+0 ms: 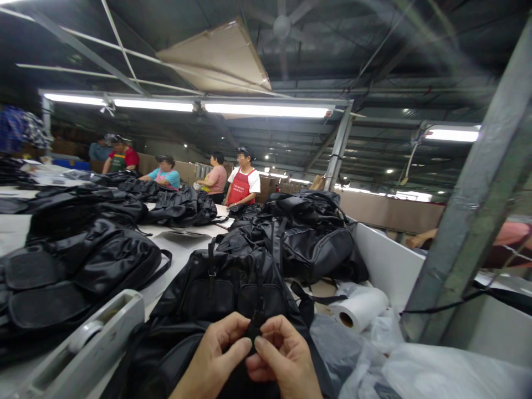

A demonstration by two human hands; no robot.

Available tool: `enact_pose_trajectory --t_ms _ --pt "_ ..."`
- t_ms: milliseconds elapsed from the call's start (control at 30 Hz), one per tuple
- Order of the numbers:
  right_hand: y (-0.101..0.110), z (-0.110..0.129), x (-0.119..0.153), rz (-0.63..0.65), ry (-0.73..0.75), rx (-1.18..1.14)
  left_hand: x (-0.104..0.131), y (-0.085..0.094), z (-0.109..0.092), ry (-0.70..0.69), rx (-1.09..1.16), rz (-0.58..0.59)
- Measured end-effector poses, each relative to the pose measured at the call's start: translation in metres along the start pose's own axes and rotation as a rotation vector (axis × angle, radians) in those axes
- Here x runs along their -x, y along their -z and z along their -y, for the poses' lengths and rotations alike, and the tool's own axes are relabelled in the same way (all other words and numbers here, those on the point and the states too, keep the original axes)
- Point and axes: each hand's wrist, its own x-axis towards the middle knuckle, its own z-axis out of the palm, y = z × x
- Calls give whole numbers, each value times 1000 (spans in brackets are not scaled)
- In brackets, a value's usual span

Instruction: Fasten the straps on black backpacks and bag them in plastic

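A black backpack (208, 296) with two front pockets and narrow buckled straps lies on the table in front of me. Over its lower middle, my left hand (222, 352) pinches a short black strap (257, 318) between thumb and fingers. From the other side my right hand (288, 354) pinches the same strap, the two thumbs almost touching. The strap's lower part is hidden behind my fingers, so I cannot see whether a buckle sits there. Beneath both hands is the backpack's dark, shiny material.
More black backpacks (316, 244) are heaped behind, and another backpack (116, 260) lies left. A grey tape dispenser (120, 318) stands near my left. To the right are a white roll (363, 310), clear plastic bags (449, 371) and a metal post (469, 194). Several people (243, 185) work farther back.
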Motion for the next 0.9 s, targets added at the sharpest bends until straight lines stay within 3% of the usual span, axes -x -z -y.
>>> enact_pose_trajectory --t_ms 333,533,767,900 --pt "1 -5 -3 116 50 71 -2 -3 13 23 -215 -180" --pt "-2 -11 -2 43 133 138 0 -6 11 -6 -307 -228" --pt "-7 -11 1 -4 179 205 -1 4 0 72 -64 -57" --pt "-6 -13 -1 -14 184 239 0 0 4 37 -137 -155"
